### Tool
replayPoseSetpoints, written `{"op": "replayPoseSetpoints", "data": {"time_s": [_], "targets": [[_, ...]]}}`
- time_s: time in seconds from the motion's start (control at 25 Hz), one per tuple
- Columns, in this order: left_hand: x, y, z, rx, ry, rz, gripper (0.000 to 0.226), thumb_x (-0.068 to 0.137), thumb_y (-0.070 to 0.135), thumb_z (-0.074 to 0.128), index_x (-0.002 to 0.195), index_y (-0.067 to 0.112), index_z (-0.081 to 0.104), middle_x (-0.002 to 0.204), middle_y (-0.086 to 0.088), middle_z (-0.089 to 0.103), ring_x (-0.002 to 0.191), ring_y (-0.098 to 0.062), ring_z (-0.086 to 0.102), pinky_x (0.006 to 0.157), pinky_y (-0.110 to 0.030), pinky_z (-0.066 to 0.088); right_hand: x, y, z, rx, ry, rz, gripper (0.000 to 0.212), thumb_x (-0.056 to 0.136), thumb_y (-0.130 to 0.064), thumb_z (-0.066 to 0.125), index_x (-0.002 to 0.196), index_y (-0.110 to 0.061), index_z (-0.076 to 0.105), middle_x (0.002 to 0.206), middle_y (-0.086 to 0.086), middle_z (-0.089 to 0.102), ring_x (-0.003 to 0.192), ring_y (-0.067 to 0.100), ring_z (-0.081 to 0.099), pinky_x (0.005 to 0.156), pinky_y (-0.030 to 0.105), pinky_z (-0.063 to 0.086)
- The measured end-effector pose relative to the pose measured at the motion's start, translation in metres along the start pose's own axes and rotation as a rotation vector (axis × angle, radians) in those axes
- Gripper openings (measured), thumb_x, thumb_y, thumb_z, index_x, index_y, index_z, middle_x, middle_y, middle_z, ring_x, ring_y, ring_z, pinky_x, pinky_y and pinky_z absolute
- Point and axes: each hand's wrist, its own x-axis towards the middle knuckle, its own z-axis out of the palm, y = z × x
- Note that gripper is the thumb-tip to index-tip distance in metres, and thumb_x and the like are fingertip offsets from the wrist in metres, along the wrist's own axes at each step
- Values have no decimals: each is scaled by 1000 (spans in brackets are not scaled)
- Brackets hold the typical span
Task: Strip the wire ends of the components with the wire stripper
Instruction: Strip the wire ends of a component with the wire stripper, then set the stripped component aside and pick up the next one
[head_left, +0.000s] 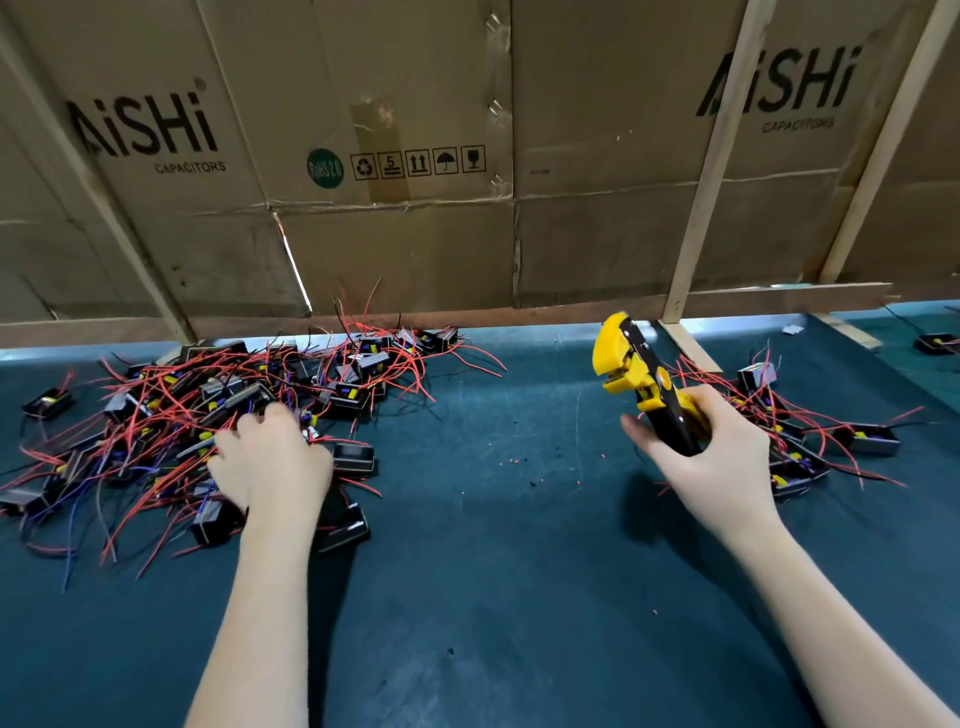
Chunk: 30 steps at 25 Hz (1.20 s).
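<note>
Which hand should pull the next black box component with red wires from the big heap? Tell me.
Left. The left hand already rests on the big heap, while the right hand grips the yellow-and-black wire stripper.

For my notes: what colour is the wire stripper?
Yellow and black; the head view shows the wire stripper in the right hand.

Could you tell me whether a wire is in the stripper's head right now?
No, the yellow wire stripper in the right hand points up with nothing in its head.
</note>
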Motion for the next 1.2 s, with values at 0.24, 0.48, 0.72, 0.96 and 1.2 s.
{"op": "replayPoseSetpoints", "data": {"time_s": [0.24,0.48,0.72,0.96,1.2], "targets": [[2,5,-3,-444,182,146,30,79,1,68,106,14,69,101,-12,69,96,-34,61,82,-42,50,3,4,-3,-1,50,43,32,71,-48,78,82,-22,63,73,-7,65,73,6,57,64,8,39],[-34,46,-14,-1160,-209,743,39,72,-13,69,96,17,70,92,3,72,90,-11,67,87,-21,50,5,5,-1,2,45,34,33,71,-49,78,81,-23,62,72,-7,64,69,9,57,63,13,41],[-51,59,19,-488,-340,979,27,71,-10,66,91,9,66,89,-2,64,88,-21,58,85,-41,47,6,7,-3,-23,49,36,36,70,-53,76,81,-22,61,72,-6,64,69,10,57,66,20,44],[-54,59,25,-645,-341,711,22,78,22,81,68,10,65,81,-4,63,81,-16,60,76,-27,49,5,8,-1,-42,20,62,39,69,-55,76,80,-21,60,72,-6,65,70,10,58,67,23,45],[-51,58,28,-787,-500,496,32,76,-9,66,97,14,66,77,-3,67,68,-16,57,72,-17,47,4,9,-2,-67,21,73,39,69,-55,76,79,-21,59,71,-5,64,71,14,59,69,30,47]]}}
